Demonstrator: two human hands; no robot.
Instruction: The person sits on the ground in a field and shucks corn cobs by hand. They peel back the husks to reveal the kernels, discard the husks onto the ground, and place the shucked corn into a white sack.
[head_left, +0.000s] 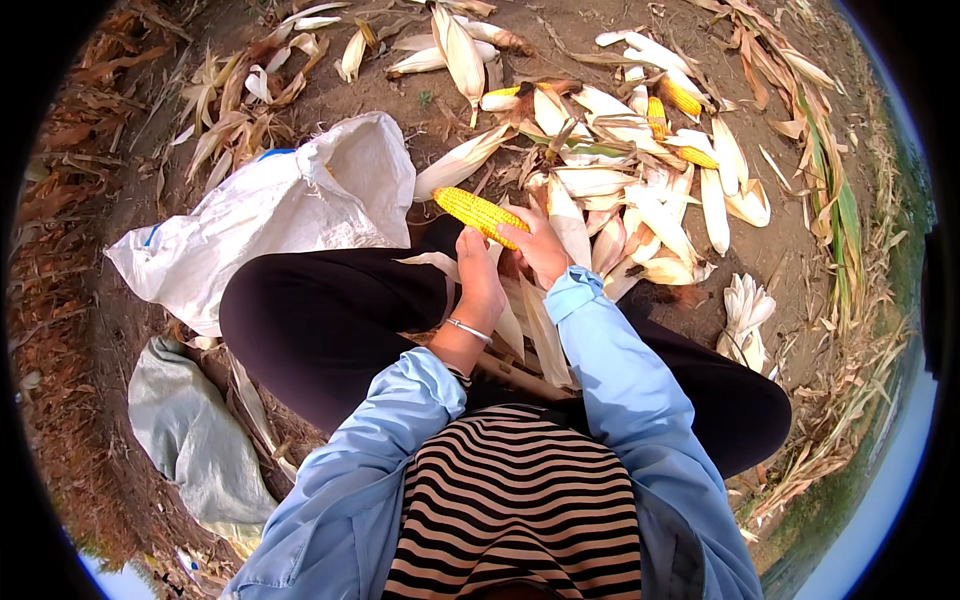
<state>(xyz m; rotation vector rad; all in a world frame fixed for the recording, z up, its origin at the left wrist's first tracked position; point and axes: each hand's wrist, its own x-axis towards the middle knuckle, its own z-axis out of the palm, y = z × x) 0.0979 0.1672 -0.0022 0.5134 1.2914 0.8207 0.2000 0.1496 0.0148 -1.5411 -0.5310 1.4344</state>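
Observation:
A husked yellow corn cob (480, 216) is held up in front of my lap, tilted with its tip to the upper left. Around its lower right end, the fingers of my right hand (541, 246) are closed. My left hand (480, 276) grips the cob from below, its fingertips against the kernels and its other fingers partly hidden. A pale strip of husk (433, 260) juts out to the left of that hand. More loose husks (546, 337) hang or lie between my legs, under the hands.
A pile of corn ears in husks (592, 184), some showing kernels, lies ahead to the right. An open white woven sack (277, 202) rests by my left knee, with a greyish sack (191, 427) nearer. Dry stalks (832, 187) border the soil at right.

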